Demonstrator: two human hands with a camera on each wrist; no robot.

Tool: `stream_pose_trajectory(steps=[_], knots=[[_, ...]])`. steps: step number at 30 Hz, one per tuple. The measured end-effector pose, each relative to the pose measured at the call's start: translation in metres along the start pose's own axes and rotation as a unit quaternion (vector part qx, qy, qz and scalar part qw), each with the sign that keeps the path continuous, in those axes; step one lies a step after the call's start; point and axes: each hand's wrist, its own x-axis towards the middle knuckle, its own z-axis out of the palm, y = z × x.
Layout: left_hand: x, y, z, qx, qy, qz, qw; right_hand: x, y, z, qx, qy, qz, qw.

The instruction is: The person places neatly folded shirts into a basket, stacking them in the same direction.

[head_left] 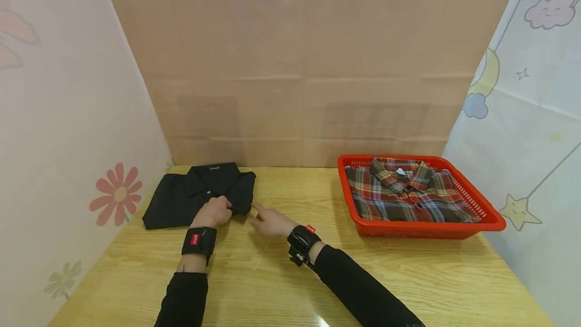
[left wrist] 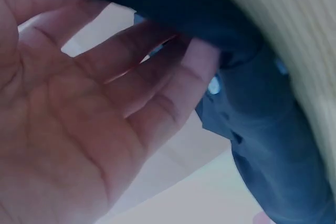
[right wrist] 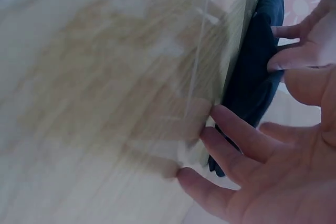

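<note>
A folded black shirt (head_left: 177,198), collar away from me, lies at the left of the table. My left hand (head_left: 212,212) pinches its near edge right of the middle, below a button. In the left wrist view the left hand (left wrist: 68,114) has its thumb at the dark cloth (left wrist: 252,72) and its fingertips partly hidden by it. My right hand (head_left: 272,222) is beside the shirt's near right corner, fingers spread. In the right wrist view the right hand (right wrist: 273,166) has loosely bent fingers close to the tabletop and nothing in its grasp.
At the right of the wooden table (head_left: 299,286) stands a red plastic basket (head_left: 408,228) holding a folded plaid shirt (head_left: 404,193). A brown paper-like panel (head_left: 295,64) rises behind the table, with printed white walls (head_left: 68,115) on both sides.
</note>
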Motion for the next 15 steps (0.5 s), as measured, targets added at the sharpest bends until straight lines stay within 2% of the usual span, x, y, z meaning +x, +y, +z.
stream_pose_trajectory(steps=[5,7,9,12,15], knots=[[0.0,-0.003,-0.004,-0.035,-0.01,0.042,0.9985,0.006,0.0,0.004,0.018,0.011,-0.001,1.0],[0.0,-0.01,-0.008,-0.058,-0.007,0.064,0.9962,0.007,-0.001,0.004,0.006,0.014,0.0,1.0],[-0.001,-0.021,-0.013,-0.075,0.01,0.073,0.9945,0.008,-0.002,0.004,-0.015,0.018,0.002,1.0],[-0.003,-0.038,-0.02,-0.085,0.055,0.057,0.9932,0.009,-0.004,0.003,-0.036,0.018,-0.003,0.999],[-0.008,-0.053,-0.028,-0.08,0.088,0.013,0.9929,0.012,-0.005,0.004,-0.044,0.02,-0.011,0.999]])
